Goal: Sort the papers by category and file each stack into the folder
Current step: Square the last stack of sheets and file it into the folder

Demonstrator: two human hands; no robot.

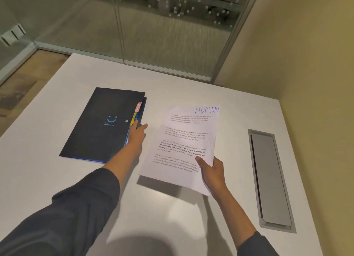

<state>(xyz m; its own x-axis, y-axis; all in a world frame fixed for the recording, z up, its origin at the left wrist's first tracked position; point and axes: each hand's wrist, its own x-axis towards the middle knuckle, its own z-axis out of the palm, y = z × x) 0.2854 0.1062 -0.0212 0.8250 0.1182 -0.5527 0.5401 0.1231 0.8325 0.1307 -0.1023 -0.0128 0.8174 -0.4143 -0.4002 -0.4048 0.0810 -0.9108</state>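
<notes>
Right grip: right hand [211, 170] pinches the lower right corner of the papers [183, 146], headed "ADMIN", raised above the desk [47, 179].
Left grip: left hand [137, 133], fingers extended, reaches into the folder's open edge at the coloured tabs [136, 113].
Folder: dark folder [101, 125] lies flat, just left of the papers.
Desk fitting: grey cable hatch [270, 181] at right.
</notes>
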